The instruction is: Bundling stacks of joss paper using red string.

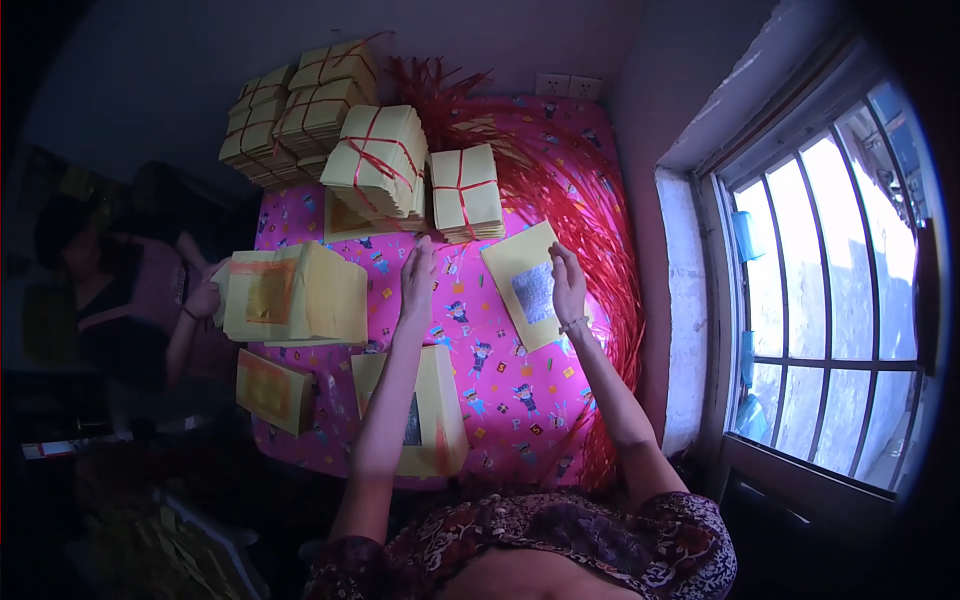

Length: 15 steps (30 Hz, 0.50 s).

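My left hand [418,280] is held over the pink patterned tablecloth [480,355], fingers stretched out and nothing in them. Opposite it, my right hand [569,283] is also open, its fingers straight, at the right edge of a yellow paper sheet with a silver square [517,253]. Whether it touches the paper I cannot tell. Beneath my left forearm lies more yellow paper with a dark patch [447,400], partly hidden. Just beyond my hands stands a small bundle of yellow paper tied with red ribbon [466,188].
Tied yellow paper bundles [375,150] are piled at the back left. Long red ribbons [590,220] spread along the right side. At left, a co-worker's hand [205,292] is at a gold-patched paper stack [335,290]; a smaller stack [270,388] lies nearer. A barred window [830,270] is right.
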Tool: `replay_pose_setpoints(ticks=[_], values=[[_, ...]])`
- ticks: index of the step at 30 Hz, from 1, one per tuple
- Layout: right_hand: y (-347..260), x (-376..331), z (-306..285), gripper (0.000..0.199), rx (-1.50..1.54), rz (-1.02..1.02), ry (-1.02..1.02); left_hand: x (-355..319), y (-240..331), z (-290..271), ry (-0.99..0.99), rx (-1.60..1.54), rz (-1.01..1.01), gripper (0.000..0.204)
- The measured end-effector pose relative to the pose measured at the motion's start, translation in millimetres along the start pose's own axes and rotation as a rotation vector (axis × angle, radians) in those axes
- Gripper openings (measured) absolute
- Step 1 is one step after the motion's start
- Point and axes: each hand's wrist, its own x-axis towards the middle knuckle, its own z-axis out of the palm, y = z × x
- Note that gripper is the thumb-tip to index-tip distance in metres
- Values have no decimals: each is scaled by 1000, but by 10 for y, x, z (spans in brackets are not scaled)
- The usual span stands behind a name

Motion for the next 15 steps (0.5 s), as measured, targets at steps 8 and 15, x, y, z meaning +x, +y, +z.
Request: replay_pose_setpoints(ticks=[8,15], values=[[-176,-1832,-273,22,135,282,-168,-2054,-197,-951,158,358,322,31],[-328,-2815,104,27,-36,279,-445,-2744,-516,-1596,436,587,299,34]])
